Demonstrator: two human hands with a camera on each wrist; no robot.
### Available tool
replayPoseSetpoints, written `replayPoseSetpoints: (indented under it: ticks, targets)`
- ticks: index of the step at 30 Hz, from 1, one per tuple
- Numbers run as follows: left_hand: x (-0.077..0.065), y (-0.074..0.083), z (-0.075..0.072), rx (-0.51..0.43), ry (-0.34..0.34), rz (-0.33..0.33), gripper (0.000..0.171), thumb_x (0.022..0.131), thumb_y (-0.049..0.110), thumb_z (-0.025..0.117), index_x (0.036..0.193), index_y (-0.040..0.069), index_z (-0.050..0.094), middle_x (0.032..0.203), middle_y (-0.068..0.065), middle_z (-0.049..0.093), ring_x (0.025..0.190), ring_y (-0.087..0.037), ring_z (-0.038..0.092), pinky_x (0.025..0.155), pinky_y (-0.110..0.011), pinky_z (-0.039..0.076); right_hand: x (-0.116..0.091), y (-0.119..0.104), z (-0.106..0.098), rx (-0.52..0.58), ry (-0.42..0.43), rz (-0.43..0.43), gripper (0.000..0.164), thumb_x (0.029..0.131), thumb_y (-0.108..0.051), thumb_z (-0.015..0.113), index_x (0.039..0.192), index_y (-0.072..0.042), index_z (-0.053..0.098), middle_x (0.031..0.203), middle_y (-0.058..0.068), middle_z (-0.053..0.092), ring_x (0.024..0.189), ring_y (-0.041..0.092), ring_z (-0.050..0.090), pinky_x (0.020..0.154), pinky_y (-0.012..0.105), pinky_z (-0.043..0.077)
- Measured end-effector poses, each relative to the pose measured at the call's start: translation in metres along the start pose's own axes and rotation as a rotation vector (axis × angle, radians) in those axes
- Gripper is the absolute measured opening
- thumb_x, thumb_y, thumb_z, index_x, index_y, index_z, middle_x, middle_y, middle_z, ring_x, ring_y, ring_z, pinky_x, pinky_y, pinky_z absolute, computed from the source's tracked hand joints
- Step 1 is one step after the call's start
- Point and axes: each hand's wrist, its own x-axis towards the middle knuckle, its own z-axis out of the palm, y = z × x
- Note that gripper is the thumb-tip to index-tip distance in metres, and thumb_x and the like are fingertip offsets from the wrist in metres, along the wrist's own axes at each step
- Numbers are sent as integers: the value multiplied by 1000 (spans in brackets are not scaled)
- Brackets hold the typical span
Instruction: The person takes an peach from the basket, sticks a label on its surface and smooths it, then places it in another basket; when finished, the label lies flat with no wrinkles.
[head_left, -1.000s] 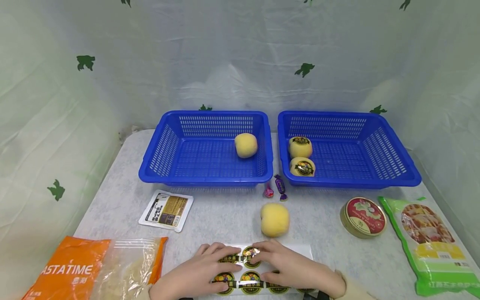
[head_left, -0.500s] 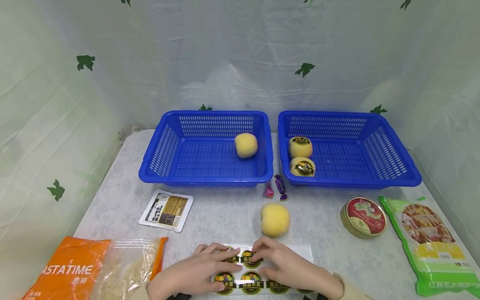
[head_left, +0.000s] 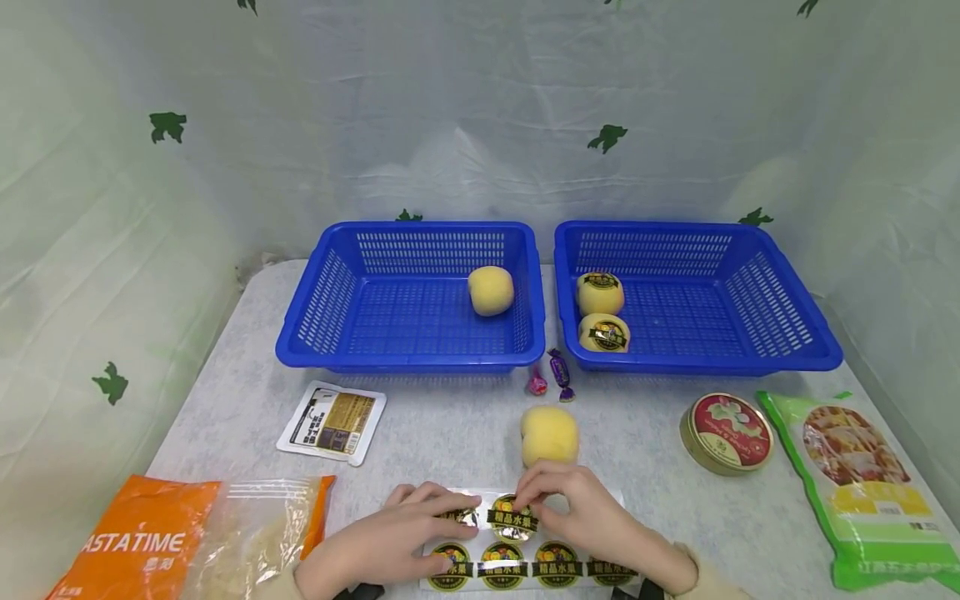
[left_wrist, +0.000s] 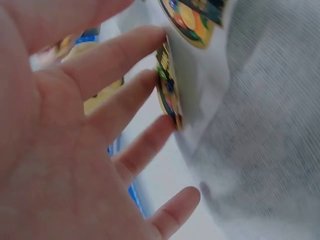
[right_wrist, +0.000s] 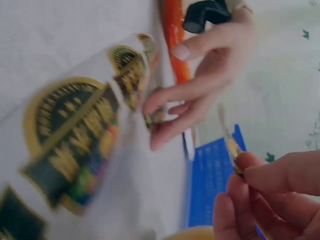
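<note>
My right hand (head_left: pixel 577 510) pinches a round black-and-gold fruit sticker (head_left: pixel 512 521) between thumb and fingertips. In the right wrist view, that sticker stands edge-on, off the sheet. My left hand (head_left: pixel 393 533) rests on the white sticker sheet (head_left: pixel 480 542), fingers extended across its left part. The left wrist view shows those fingertips touching another sticker (left_wrist: pixel 168 90) on the sheet. A front row of stickers (head_left: pixel 557 565) is visible, partly covered at the left by my thumb. Just behind the sheet sits a yellow peach (head_left: pixel 550 435), close to my right hand.
A left blue basket (head_left: pixel 408 360) holds one peach (head_left: pixel 491 291); a right blue basket (head_left: pixel 705 364) holds two stickered peaches (head_left: pixel 601 293). Around lie two wrapped candies (head_left: pixel 560 375), a white packet (head_left: pixel 332 422), an orange pasta bag (head_left: pixel 142 537), a round tin (head_left: pixel 727 433) and a green bag (head_left: pixel 862 492).
My right hand has lifted a sticker from the sheet's back row and moved slightly right and away from me. My left hand has stayed nearly in place.
</note>
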Motion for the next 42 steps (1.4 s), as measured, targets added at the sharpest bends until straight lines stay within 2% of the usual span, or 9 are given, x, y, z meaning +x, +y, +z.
replayPoseSetpoints:
  ticks: [6,12,16,21,25,32,38,40,42]
  targets:
    - [12,4,0,33,86,26,21,90,30,55,107,25,66,125,8,47,107,-13,39,79,-36,32,10,-7,-24,0,152,-3,24,77,11,62,84,-12,66,87,-1,61,77,12,57,66,25,50]
    - [33,4,-16,-74,145,58,17,90,24,55,104,24,66,114,8,52,96,-9,39,79,-30,35,19,-19,-45,-44,230,49,24,74,19,58,82,-2,64,84,7,61,77,19,59,66,29,51]
    - [52,2,-28,-117,239,70,17,90,21,56,105,22,65,110,9,51,97,-8,41,85,-30,37,20,-6,-51,-59,246,99,24,75,17,58,85,-4,64,86,5,62,80,18,59,68,29,51]
    - [76,0,-35,-197,360,80,21,89,18,58,109,20,63,116,4,48,110,-12,41,93,-33,36,19,16,-52,-69,257,145,26,78,13,59,87,-11,65,88,-4,61,82,14,58,70,28,50]
    - [92,-3,-33,-252,371,56,24,87,20,60,111,20,62,122,-2,45,116,-15,38,94,-37,37,19,24,-52,-94,265,133,28,76,12,59,88,-13,64,87,-6,59,77,12,56,68,27,50]
    - [112,-8,-20,-326,376,-23,25,83,34,63,106,24,61,125,1,41,118,-15,35,95,-41,34,19,30,-49,-151,286,101,31,74,14,61,89,-13,64,90,-4,57,74,10,54,64,25,49]
    - [123,-8,-12,-500,408,-71,25,76,24,72,98,23,59,118,5,39,109,-13,40,90,-38,38,18,29,-49,-188,290,118,24,74,11,64,90,-6,63,94,3,57,75,15,54,63,27,49]
    - [125,-9,-11,-557,416,-84,23,76,23,72,94,22,59,115,5,39,106,-13,40,86,-38,40,18,25,-51,-158,274,149,20,75,9,65,90,-3,62,97,9,57,82,21,55,67,32,50]
    - [128,-9,-10,-599,423,-94,20,75,24,73,90,21,59,112,5,39,104,-14,40,84,-39,41,18,21,-53,-56,229,190,20,77,7,66,94,-1,59,105,14,55,94,27,53,75,40,48]
